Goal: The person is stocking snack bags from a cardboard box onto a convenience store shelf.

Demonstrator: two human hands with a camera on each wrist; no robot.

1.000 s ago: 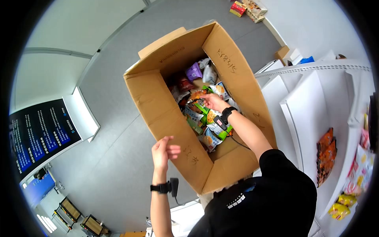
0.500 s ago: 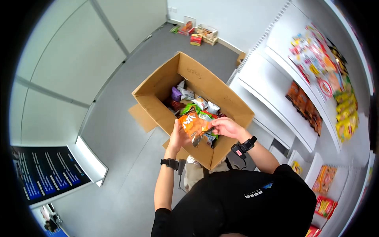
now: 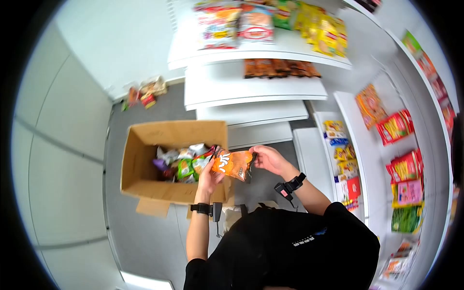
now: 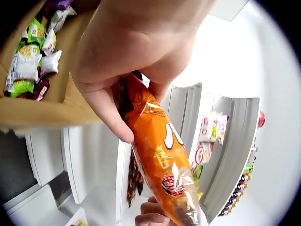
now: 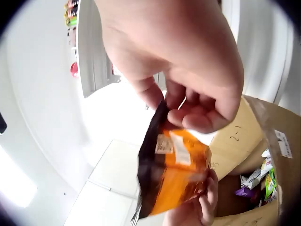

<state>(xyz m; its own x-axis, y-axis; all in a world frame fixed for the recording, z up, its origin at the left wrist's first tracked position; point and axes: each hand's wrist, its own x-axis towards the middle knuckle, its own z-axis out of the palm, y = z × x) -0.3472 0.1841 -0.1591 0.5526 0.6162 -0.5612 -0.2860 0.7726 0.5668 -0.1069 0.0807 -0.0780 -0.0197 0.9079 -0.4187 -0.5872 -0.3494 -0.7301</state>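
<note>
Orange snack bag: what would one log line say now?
left hand: grips orange bag | right hand: pinches its dark end | cardboard box: holds snack packets

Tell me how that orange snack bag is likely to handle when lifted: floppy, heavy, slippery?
The orange snack bag would probably flex, since its film is creased. Its glossy surface may be slightly slippery. It looks fairly light for its size: the left hand grips one end and the right hand only pinches the dark edge.
</note>
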